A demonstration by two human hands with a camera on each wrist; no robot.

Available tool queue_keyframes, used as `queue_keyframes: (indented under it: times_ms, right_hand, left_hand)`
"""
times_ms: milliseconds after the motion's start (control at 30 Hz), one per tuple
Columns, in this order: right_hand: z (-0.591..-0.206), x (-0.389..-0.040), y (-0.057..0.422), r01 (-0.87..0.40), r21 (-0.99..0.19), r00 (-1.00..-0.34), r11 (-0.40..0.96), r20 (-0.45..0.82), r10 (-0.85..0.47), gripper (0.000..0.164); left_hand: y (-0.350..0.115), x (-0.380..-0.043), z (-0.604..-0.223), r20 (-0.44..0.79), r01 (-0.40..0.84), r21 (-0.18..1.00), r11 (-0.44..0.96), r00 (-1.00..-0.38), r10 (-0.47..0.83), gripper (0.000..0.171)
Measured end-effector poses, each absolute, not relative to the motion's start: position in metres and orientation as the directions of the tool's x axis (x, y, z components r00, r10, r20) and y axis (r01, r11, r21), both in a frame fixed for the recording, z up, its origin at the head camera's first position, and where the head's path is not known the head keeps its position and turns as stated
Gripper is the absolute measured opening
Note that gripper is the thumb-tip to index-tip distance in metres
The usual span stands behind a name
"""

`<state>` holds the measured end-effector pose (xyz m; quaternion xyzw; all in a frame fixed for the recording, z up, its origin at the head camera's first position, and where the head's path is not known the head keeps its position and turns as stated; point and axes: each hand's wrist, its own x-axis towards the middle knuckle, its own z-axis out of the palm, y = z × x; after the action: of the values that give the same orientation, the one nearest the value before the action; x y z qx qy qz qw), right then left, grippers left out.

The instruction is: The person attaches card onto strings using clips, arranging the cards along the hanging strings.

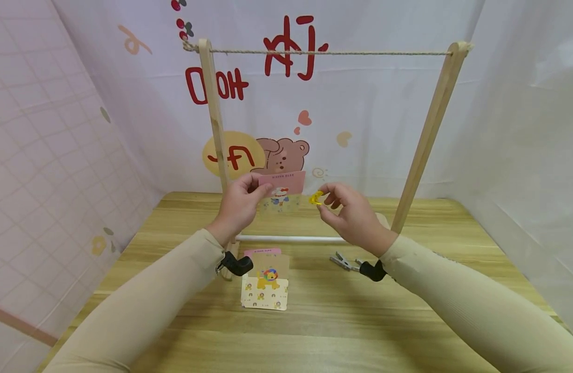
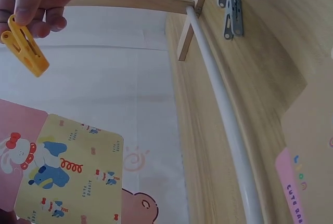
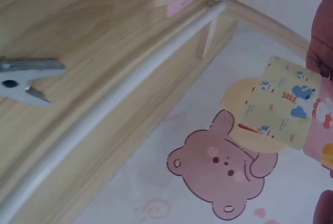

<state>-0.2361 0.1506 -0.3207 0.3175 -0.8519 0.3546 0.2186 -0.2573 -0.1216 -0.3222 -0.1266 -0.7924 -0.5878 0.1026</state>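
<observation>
My left hand (image 1: 239, 204) pinches a pink and pale-yellow card (image 1: 291, 183) with a cartoon bunny by its left edge, thumb in front. The card hangs in the air above the table. To its right, my right hand (image 1: 353, 215) holds a yellow clothespin (image 1: 316, 198) between thumb and fingers, apart from the card. The left wrist view shows the clothespin (image 2: 26, 50) with its tip pointing down and the card's printed face (image 2: 78, 172). In the right wrist view the clothespin is only partly visible at the right edge.
A twine line (image 1: 333, 53) stretches between two wooden posts (image 1: 428, 134) above the hands. A white rod (image 1: 291, 239) joins them low down. Several overlapping cards (image 1: 265, 295) lie on the table (image 1: 337, 321) at front left. Grey clothespins (image 1: 342, 261) lie near the right wrist.
</observation>
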Motion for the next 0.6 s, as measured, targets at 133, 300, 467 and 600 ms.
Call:
queue_keyframes:
  times_ms: [133, 300, 467, 600]
  right_hand:
    - [-0.315, -0.238, 0.147, -0.724, -0.459, -0.672, 0.515, 0.637, -0.378, 0.026]
    - [-0.306, -0.239, 0.142, -0.762, -0.435, -0.625, 0.480, 0.687, -0.370, 0.030]
    - [-0.297, -0.240, 0.138, -0.783, -0.422, -0.596, 0.458, 0.719, -0.358, 0.029]
    - [-0.289, -0.241, 0.133, -0.766, -0.457, -0.621, 0.452, 0.708, -0.336, 0.023]
  left_hand:
    - [-0.121, -0.259, -0.318, 0.340, 0.348, 0.900, 0.261, -0.937, 0.076, 0.021]
    - [-0.121, -0.262, -0.311, 0.379, 0.384, 0.891, 0.241, -0.923, 0.070, 0.019]
    - [-0.120, -0.265, -0.305, 0.397, 0.398, 0.889, 0.228, -0.916, 0.052, 0.019]
    - [-0.120, -0.266, -0.297, 0.419, 0.416, 0.878, 0.237, -0.907, 0.039, 0.018]
